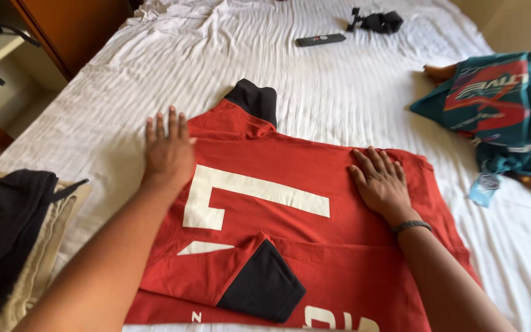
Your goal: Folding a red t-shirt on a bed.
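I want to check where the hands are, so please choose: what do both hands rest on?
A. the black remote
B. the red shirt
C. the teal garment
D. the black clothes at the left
B: the left hand and the right hand both lie flat, fingers spread, on the red shirt spread on the bed.
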